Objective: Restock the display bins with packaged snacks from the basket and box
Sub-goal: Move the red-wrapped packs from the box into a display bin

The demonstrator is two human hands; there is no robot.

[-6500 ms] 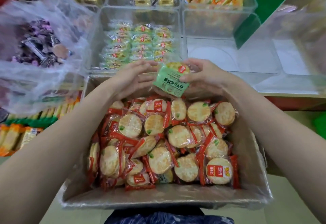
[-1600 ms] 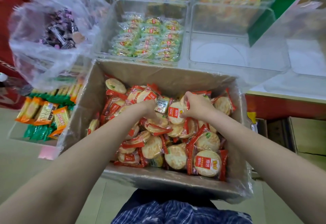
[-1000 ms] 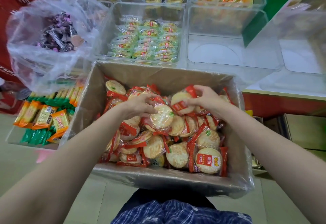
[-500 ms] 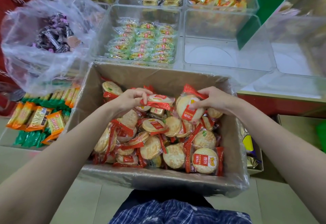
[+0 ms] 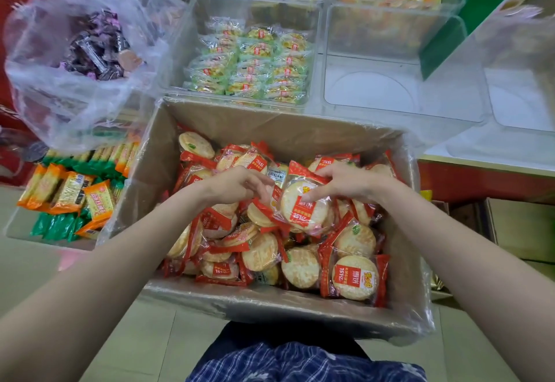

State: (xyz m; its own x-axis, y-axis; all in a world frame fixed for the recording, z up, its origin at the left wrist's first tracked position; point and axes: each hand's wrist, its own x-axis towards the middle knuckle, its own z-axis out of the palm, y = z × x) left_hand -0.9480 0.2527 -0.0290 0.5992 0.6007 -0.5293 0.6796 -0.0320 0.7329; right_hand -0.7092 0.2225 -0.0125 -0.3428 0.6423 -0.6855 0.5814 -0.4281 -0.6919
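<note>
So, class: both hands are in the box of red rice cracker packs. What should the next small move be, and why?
Probably lift the red rice cracker pack that the right hand grips clear of the box, toward the bare clear bin behind it. The left hand is curled on wrappers beside that pack, and the neighbouring bin already holds green packs.

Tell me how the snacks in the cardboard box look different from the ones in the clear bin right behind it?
The box snacks have red-edged wrappers; the bin snacks have green-tinted ones. The box snacks lie jumbled in a heap; the bin snacks sit in neat rows. The right hand grips a box snack; nothing touches the bin snacks. Both kinds are individually wrapped.
</note>
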